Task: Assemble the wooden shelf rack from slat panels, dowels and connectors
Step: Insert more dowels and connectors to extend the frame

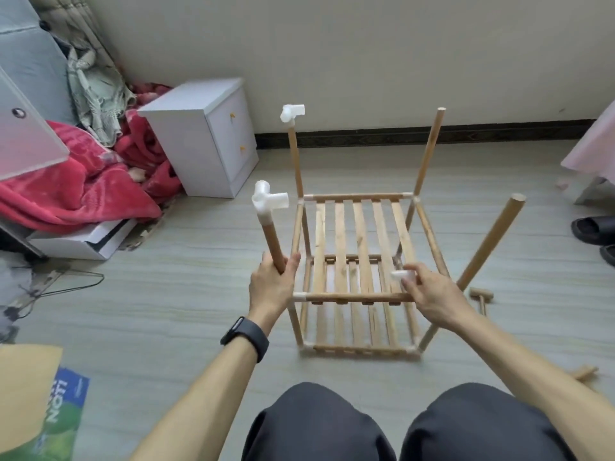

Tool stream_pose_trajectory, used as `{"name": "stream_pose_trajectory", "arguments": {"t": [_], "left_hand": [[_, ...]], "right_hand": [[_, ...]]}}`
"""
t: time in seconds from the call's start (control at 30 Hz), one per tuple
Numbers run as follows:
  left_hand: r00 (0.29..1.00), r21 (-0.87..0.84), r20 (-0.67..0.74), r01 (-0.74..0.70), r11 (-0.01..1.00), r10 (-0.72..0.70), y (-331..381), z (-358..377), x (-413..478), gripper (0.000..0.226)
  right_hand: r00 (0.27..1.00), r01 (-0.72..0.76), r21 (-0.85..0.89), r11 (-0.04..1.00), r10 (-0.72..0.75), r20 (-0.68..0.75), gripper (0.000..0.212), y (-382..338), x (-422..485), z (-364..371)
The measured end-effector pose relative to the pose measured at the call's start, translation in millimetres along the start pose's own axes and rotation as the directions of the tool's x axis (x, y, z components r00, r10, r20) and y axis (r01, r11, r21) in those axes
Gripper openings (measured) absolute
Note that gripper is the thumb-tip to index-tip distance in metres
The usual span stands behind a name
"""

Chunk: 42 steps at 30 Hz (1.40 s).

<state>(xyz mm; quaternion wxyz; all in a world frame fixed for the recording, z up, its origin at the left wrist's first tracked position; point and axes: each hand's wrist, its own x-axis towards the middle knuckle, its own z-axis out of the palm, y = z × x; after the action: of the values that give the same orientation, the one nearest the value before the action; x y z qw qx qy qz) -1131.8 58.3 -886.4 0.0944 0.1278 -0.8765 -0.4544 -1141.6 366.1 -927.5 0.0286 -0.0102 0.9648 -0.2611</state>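
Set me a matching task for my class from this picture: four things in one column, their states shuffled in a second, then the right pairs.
Column A
1 left hand
2 right hand
3 mallet
4 far right dowel

Column B
a lies on the floor
b top bare
c grips a capped dowel
d pinches a loose white connector

Pairs: 1c, 2d, 3a, 4b

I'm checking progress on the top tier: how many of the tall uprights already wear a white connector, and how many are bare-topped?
Capped uprights: 2 (near-left upright, far-left upright)
Bare uprights: 2 (far-right upright, near-right upright)
Total: 4
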Motion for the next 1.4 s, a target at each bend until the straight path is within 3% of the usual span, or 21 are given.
{"name": "stream_pose_trajectory", "arguments": {"t": [0.13, 0.23, 0.33, 0.4, 0.47, 0.57, 0.63, 0.73, 0.8, 0.87, 0.93, 1.03, 1.13, 1.23, 1.4], "left_hand": [[0.997, -0.058, -0.076, -0.026, 0.998, 0.022, -21, 15, -12, 0.012], [0.996, -0.048, -0.085, 0.005, 0.999, -0.009, -24, 17, -5, 0.01], [0.996, 0.042, -0.068, 0.054, 0.998, -0.051, -14, 12, 9, 0.015], [0.995, 0.217, -0.026, 0.104, 0.97, -0.101, -9, 10, 12, 0.028], [0.983, 0.485, 0.028, 0.144, 0.863, -0.18, -7, 7, 10, 0.042], [0.944, 0.756, 0.224, -0.01, 0.655, -0.244, -3, 6, -1, 0.035], [0.913, 0.74, 0.378, -0.2, 0.643, -0.151, 2, 17, -9, 0.028], [0.869, 0.516, 0.482, -0.381, 0.767, 0.108, 19, 43, -14, 0.023], [0.808, 0.418, 0.562, -0.464, 0.781, 0.18, 33, 62, -12, 0.037], [0.749, 0.45, 0.637, -0.554, 0.7, 0.183, 44, 79, -8, 0.058], [0.717, 0.503, 0.688, -0.584, 0.637, 0.114, 49, 91, -5, 0.074], [0.703, 0.599, 0.709, -0.562, 0.571, -0.051, 40, 105, -5, 0.075], [0.735, 0.659, 0.676, -0.573, 0.487, -0.05, 35, 110, -10, 0.071], [0.732, 0.656, 0.68, -0.582, 0.48, -0.043, 37, 107, -11, 0.07], [0.727, 0.662, 0.683, -0.578, 0.478, -0.069, 38, 109, -12, 0.071]], "right_hand": [[0.991, 0.095, 0.049, 0.994, -0.09, -0.099, 0.046, -10, -12, 24], [0.976, 0.166, 0.14, 0.976, -0.142, -0.166, 0.044, -15, -21, 36], [0.981, 0.156, 0.23, 0.961, -0.124, -0.146, 0.041, -17, -20, 34], [0.982, 0.158, 0.311, 0.937, -0.116, -0.148, 0.043, -21, -23, 27], [0.971, 0.204, 0.38, 0.902, -0.136, -0.198, 0.049, -29, -30, 16], [0.921, 0.349, 0.421, 0.837, -0.224, -0.319, 0.053, -47, -42, -10], [0.851, 0.469, 0.378, 0.799, -0.294, -0.435, 0.049, -60, -49, -35], [0.711, 0.59, 0.24, 0.771, -0.355, -0.608, 0.044, -74, -57, -79], [0.633, 0.598, 0.145, 0.788, -0.354, -0.688, 0.04, -74, -60, -105], [0.595, 0.55, 0.103, 0.829, -0.302, -0.745, 0.041, -69, -63, -125], [0.587, 0.482, 0.118, 0.868, -0.22, -0.779, 0.044, -58, -65, -139], [0.647, 0.446, 0.233, 0.864, -0.131, -0.751, 0.049, -44, -67, -145], [0.666, 0.444, 0.282, 0.851, -0.102, -0.739, 0.048, -37, -62, -144], [0.658, 0.449, 0.217, 0.867, -0.156, -0.737, 0.047, -35, -57, -137], [0.581, 0.486, 0.191, 0.853, -0.152, -0.799, 0.045, -27, -55, -121]]}}
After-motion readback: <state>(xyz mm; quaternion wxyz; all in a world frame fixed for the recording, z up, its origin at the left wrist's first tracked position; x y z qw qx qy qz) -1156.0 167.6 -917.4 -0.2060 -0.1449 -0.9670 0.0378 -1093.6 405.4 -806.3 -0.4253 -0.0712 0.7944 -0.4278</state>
